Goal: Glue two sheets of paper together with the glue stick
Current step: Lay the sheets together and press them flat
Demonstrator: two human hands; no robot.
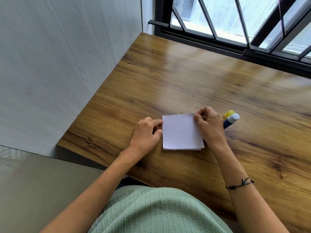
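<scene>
The 2 white sheets of paper (181, 132) lie stacked flat on the wooden surface (185, 78), near its front edge – a second edge peeks out along the bottom and the lower right corner. The right hand (209, 126) pinches the top right corner of the upper sheet between thumb and curled fingers, and that corner is lifted slightly. The left hand (146, 132) rests on the surface at the left edge of the paper, its index finger and thumb touching that edge, the other fingers loosely curled and holding nothing.

Just behind the right hand, on the surface, lies the glue stick (230, 121) – a dark blue tube with a pale end facing the camera. A yellow cap (228, 113) sits beside it, partly hidden by the hand.

A dark cord bracelet (239, 183) circles the right forearm. A black-framed window (235, 31) runs along the far side of the surface, and a grey wall (58, 56) stands at the left
</scene>
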